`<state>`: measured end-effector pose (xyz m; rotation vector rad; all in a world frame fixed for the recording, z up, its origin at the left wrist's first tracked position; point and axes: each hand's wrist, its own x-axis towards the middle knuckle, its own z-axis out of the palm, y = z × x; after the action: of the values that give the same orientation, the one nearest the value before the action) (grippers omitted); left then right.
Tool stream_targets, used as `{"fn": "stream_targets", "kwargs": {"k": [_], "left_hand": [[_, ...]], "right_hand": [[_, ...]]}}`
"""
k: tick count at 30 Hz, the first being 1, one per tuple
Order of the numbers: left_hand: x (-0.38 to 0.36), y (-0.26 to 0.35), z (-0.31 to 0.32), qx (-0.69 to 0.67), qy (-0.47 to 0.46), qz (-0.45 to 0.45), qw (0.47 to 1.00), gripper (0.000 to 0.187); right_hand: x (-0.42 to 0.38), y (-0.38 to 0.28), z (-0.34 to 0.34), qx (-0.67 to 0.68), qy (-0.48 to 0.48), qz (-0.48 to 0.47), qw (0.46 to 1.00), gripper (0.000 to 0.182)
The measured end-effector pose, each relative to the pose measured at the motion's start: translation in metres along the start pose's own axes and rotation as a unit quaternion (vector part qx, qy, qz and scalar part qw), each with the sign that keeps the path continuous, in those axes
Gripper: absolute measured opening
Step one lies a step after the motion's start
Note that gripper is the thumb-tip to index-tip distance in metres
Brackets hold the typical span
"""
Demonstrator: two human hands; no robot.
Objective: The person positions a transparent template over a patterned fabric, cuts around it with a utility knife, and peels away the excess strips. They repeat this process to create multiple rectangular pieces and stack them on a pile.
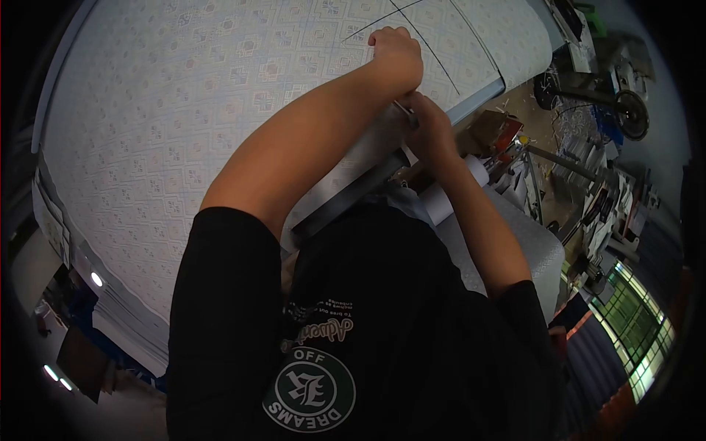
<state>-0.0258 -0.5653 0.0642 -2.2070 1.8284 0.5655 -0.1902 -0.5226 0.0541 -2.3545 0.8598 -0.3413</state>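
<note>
My left hand (398,56) rests on a large pale sheet (198,95) with a printed geometric pattern. Its fingers are curled in, and whatever may be inside them is hidden. Just below and to the right, my right hand (428,131) is closed around a small metal tool (405,113), mostly covered by the fingers, so its kind does not show. The two hands are close together at the sheet's near right edge. Thin dark lines cross the sheet beyond my left hand.
A grey padded surface (507,228) and a white roll (474,170) lie right of my body. A cardboard box (485,131) stands on the floor, with scattered scraps, a wheel-like disc (631,115) and stacked materials farther right. A window (636,312) is at lower right.
</note>
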Motion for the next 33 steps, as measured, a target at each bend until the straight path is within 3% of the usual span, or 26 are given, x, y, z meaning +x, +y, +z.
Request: {"fn": "stream_targets", "kwargs": {"k": [1, 3, 5, 9, 11, 17, 21, 23, 29, 33], "left_hand": [[0.004, -0.008, -0.004, 0.003, 0.001, 0.003, 1.0, 0.078], [0.021, -0.038, -0.018, -0.026, -0.084, 0.097, 0.991, 0.058], [0.035, -0.07, -0.03, 0.014, -0.019, 0.056, 0.998, 0.041], [0.043, -0.097, -0.024, -0.006, -0.02, 0.06, 0.998, 0.041], [0.048, -0.11, -0.016, -0.015, -0.026, 0.06, 0.998, 0.04], [0.054, -0.149, -0.008, -0.041, -0.031, 0.046, 0.998, 0.04], [0.062, -0.179, -0.003, -0.059, -0.033, 0.034, 0.997, 0.039], [0.07, -0.193, -0.001, -0.071, -0.031, 0.028, 0.997, 0.039], [0.094, -0.235, 0.012, -0.109, -0.032, 0.007, 0.994, 0.039], [0.102, -0.252, 0.021, -0.133, -0.038, -0.004, 0.99, 0.038]], "right_hand": [[0.008, -0.003, 0.003, -0.004, -0.014, 0.009, 1.0, 0.018], [0.017, -0.007, 0.004, -0.006, -0.023, 0.018, 1.0, 0.018], [0.015, -0.011, 0.002, 0.024, -0.037, 0.043, 0.998, 0.015], [0.021, -0.016, 0.006, 0.015, -0.032, 0.042, 0.999, 0.015], [0.038, -0.016, 0.016, 0.027, 0.004, -0.011, 1.0, 0.014], [0.134, -0.042, 0.062, 0.014, 0.061, -0.079, 0.995, 0.016], [0.138, -0.048, 0.059, 0.017, 0.044, -0.072, 0.996, 0.016], [0.136, -0.052, 0.055, 0.017, 0.017, -0.017, 1.0, 0.015], [0.161, -0.06, 0.06, -0.005, 0.027, -0.042, 0.999, 0.014], [0.229, -0.066, 0.094, -0.007, 0.059, -0.09, 0.994, 0.015]]}}
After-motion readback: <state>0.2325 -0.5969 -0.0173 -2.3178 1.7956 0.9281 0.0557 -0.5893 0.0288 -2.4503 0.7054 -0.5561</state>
